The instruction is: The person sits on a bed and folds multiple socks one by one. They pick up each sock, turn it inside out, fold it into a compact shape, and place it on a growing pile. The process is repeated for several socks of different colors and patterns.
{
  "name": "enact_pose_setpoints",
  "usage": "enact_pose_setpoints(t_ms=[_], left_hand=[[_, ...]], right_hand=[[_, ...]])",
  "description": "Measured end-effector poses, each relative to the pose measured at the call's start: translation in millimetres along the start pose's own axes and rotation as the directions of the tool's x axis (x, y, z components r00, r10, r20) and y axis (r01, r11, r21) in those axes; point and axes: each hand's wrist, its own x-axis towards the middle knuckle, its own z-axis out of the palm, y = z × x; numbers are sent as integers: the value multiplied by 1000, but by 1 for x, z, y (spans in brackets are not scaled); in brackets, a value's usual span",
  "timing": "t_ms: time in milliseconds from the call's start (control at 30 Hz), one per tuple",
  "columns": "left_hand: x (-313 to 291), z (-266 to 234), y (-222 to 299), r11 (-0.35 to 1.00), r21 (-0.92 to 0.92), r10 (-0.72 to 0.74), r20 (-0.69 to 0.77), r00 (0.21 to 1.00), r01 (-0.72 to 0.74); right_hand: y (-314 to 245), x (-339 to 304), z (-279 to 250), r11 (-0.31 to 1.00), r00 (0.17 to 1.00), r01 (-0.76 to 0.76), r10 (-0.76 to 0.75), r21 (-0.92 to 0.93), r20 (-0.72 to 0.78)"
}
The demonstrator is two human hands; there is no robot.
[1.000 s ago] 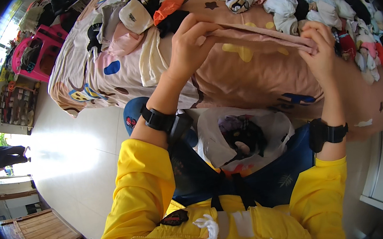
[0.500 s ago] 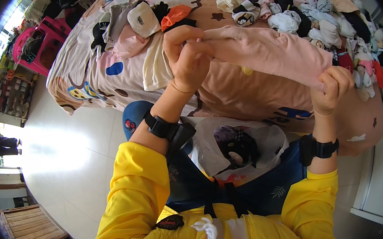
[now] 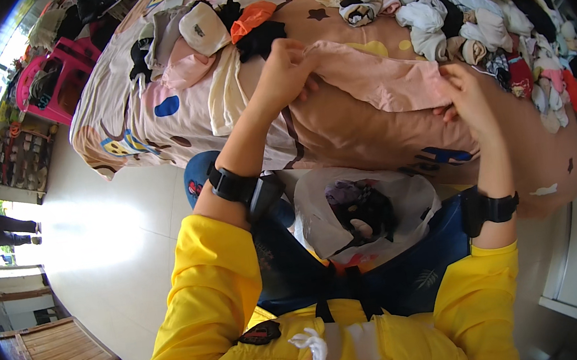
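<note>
A long pale pink sock [image 3: 383,77] stretches between my two hands, low over the edge of a bed [image 3: 354,130] with a printed cover. My left hand [image 3: 285,74] is closed on its left end. The right end is pinched between the thumb and fingers of my right hand [image 3: 465,94]. Left of my left hand lie loose garments: a cream cloth [image 3: 226,91], a pink piece [image 3: 186,65], an orange piece [image 3: 252,20] and a black piece [image 3: 262,39]. Beyond my right hand spreads a heap of rolled socks [image 3: 424,19] in many colours.
Between my knees sits a white plastic bag [image 3: 407,220] with dark clothing [image 3: 363,210] inside. A pink plastic chair [image 3: 67,81] stands at the far left. Farther down that side are a person [image 3: 2,227] by a bright doorway and a wooden board [image 3: 62,351].
My right hand has moved left and a little up in the view, closer to my left hand. The pink sock looks less stretched and lower over the bed.
</note>
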Motion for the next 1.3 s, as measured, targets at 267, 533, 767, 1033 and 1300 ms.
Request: enact_pose_setpoints(t_ms=[267,533,767,1033,1300], left_hand=[[-1,9,-7,811,378,506,-71,860,-446],[-7,10,8,721,461,634,-137,761,-518],[-8,21,10,800,401,582,-336,740,-447],[-59,81,35,813,-582,221,286,932,-14],[-49,75,15,782,-605,113,374,921,150]], right_hand=[[8,5,-12,955,951,259,-278,-145,-135],[14,8,-5,924,925,356,-370,-141,-85],[0,0,2,970,968,245,-244,7,-64],[-29,-33,60,890,888,434,-449,139,103],[-22,-28,62,879,884,444,-461,172,80]])
